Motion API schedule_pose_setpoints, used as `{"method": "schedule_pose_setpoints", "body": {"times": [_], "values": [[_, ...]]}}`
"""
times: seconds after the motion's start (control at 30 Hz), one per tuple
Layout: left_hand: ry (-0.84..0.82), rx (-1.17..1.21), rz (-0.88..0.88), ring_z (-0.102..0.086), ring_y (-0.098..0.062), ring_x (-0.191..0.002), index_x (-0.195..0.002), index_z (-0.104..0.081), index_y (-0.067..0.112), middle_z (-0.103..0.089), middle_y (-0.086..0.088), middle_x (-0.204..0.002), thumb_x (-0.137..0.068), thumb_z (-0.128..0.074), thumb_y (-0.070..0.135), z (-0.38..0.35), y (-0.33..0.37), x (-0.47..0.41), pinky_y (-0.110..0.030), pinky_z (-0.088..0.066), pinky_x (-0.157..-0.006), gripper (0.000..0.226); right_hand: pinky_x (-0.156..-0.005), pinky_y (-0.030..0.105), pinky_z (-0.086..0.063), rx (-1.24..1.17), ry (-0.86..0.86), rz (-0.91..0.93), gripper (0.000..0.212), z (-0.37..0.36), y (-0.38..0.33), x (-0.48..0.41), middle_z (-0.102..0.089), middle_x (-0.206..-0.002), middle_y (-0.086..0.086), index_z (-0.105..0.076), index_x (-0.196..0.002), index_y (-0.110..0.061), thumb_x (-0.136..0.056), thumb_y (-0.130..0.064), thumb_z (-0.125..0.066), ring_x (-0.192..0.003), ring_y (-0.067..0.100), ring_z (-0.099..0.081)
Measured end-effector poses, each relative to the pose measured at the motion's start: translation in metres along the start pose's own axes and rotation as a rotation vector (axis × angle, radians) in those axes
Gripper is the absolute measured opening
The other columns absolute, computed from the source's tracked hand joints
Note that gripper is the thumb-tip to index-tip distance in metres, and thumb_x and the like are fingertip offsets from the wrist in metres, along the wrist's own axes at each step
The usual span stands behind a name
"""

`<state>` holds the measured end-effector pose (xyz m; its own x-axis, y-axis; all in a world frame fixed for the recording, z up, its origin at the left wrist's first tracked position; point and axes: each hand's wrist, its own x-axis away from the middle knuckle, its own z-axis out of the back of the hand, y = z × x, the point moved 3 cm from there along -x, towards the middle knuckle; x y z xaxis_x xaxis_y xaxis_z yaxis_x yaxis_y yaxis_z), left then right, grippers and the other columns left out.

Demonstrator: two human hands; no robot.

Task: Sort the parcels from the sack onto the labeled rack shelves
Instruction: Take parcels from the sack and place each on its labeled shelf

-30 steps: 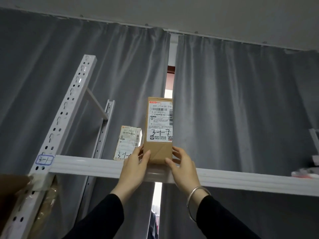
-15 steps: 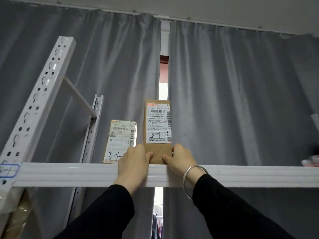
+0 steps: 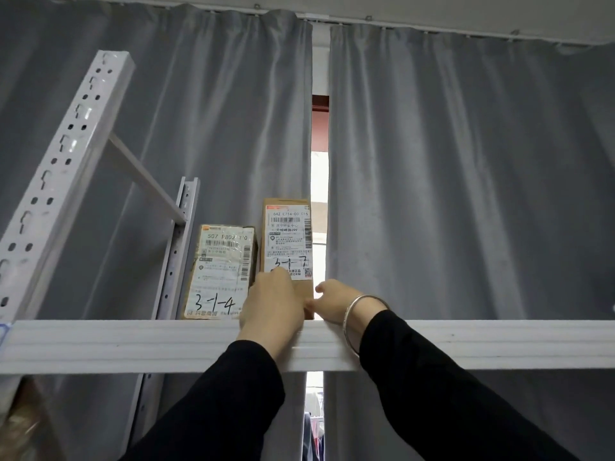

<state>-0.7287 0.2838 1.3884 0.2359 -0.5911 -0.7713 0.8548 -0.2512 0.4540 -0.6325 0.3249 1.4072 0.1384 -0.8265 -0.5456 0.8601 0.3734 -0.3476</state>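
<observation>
Head view, mid frame: left hand + right hand both gripping base of 3-1-7 box, upright on shelf, beside 3-1-4 box.

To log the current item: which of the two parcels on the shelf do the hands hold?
The taller parcel, marked 3-1-7: the left hand and right hand hold its lower part. The shorter parcel, marked 3-1-4, stands left of it.

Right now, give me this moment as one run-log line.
step: shelving parcel 3-1-7 | left hand: holds its lower left | right hand: holds its lower right | parcel: upright on shelf, right of parcel 3-1-4
</observation>
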Motion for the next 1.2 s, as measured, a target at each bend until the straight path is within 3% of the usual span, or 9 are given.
{"method": "schedule_pose_setpoints", "body": {"times": [0.13, 0.4, 0.47, 0.53, 0.6, 0.73, 0.93, 1.03, 1.2], "values": [[0.089, -0.014, -0.004, -0.055, -0.031, -0.098, -0.107, -0.052, 0.004, -0.054, -0.014, -0.112, -0.095, -0.042, 0.012, -0.001, 0.001, 0.004, -0.033, -0.037, -0.067, 0.018, -0.098, 0.026, -0.038, 0.018, 0.047, 0.007, 0.042, -0.001, 0.0, 0.001, -0.047, -0.139, 0.011, -0.042, -0.133, -0.004, -0.097, -0.024, -0.042, -0.127, 0.026, -0.046], [0.274, -0.126, -0.233, -0.052, -0.023, -0.068, -0.075, -0.055, 0.016, -0.068, -0.007, -0.084, -0.098, -0.028, 0.022, -0.001, 0.001, 0.034, -0.028, -0.032, -0.057, 0.036, -0.088, 0.034, -0.038, 0.246, 0.247, 0.006, 0.042, 0.006, -0.001, 0.045, -0.057, -0.126, 0.009, -0.047, -0.124, -0.012, -0.1, -0.035, -0.021, -0.114, 0.028, -0.054], [0.276, -0.081, -0.281, -0.054, -0.022, -0.072, -0.074, -0.053, 0.016, -0.068, -0.008, -0.084, -0.097, -0.027, 0.022, -0.007, 0.005, 0.051, -0.03, -0.038, -0.068, 0.035, -0.089, 0.034, -0.038, 0.249, 0.287, 0.034, 0.042, 0.008, 0.006, 0.069, -0.058, -0.124, 0.012, -0.048, -0.122, -0.011, -0.1, -0.032, -0.02, -0.112, 0.031, -0.054], [0.245, 0.035, -0.289, -0.058, -0.023, -0.092, -0.09, -0.062, 0.013, -0.068, -0.009, -0.099, -0.096, -0.029, 0.021, -0.016, 0.017, 0.066, -0.034, -0.035, -0.096, 0.035, -0.086, 0.034, -0.041, 0.207, 0.356, 0.048, 0.037, 0.019, 0.022, 0.094, -0.06, -0.121, 0.015, -0.047, -0.123, -0.01, -0.099, -0.029, -0.027, -0.11, 0.033, -0.056], [0.174, 0.152, -0.28, -0.052, -0.024, -0.117, -0.119, -0.058, 0.007, -0.062, -0.011, -0.122, -0.097, -0.031, 0.022, -0.028, 0.04, 0.083, -0.036, -0.023, -0.109, 0.038, -0.083, 0.033, -0.043, 0.18, 0.437, 0.061, 0.035, 0.04, 0.045, 0.122, -0.061, -0.121, 0.015, -0.044, -0.129, -0.012, -0.098, -0.024, -0.034, -0.107, 0.033, -0.057], [-0.132, 0.517, -0.327, -0.036, -0.027, -0.134, -0.14, -0.037, 0.005, -0.041, -0.012, -0.146, -0.099, -0.032, 0.026, -0.053, 0.121, 0.145, -0.035, -0.028, -0.107, 0.046, -0.094, 0.04, -0.045, 0.263, 0.499, 0.021, 0.042, 0.091, 0.114, 0.213, -0.062, -0.123, 0.012, -0.039, -0.135, -0.017, -0.094, -0.024, -0.043, -0.111, 0.029, -0.058], [-0.61, 0.838, -0.593, -0.013, -0.019, -0.145, -0.149, -0.018, 0.012, -0.015, -0.003, -0.158, -0.099, -0.038, 0.033, -0.089, 0.262, 0.301, -0.029, -0.013, -0.115, 0.059, -0.107, 0.033, -0.037, 0.305, 0.437, -0.379, 0.052, 0.149, 0.234, 0.42, -0.049, -0.14, 0.008, -0.033, -0.14, -0.016, -0.093, -0.027, -0.052, -0.128, 0.021, -0.048], [-0.746, 0.908, -0.706, -0.01, -0.015, -0.146, -0.15, -0.016, 0.015, -0.012, 0.0, -0.159, -0.098, -0.04, 0.034, -0.094, 0.318, 0.38, -0.027, -0.012, -0.115, 0.06, -0.103, 0.023, -0.034, 0.3, 0.453, -0.541, 0.054, 0.178, 0.276, 0.519, -0.048, -0.141, 0.005, -0.032, -0.141, -0.017, -0.092, -0.027, -0.054, -0.13, 0.017, -0.045], [-0.944, 0.94, -0.72, -0.013, -0.015, -0.145, -0.15, -0.017, 0.016, -0.014, 0.0, -0.158, -0.097, -0.041, 0.035, -0.113, 0.395, 0.51, -0.028, -0.013, -0.115, 0.06, -0.104, 0.026, -0.036, 0.262, 0.502, -0.712, 0.055, 0.226, 0.338, 0.655, -0.046, -0.142, 0.005, -0.032, -0.141, -0.018, -0.092, -0.026, -0.054, -0.129, 0.018, -0.046]]}}
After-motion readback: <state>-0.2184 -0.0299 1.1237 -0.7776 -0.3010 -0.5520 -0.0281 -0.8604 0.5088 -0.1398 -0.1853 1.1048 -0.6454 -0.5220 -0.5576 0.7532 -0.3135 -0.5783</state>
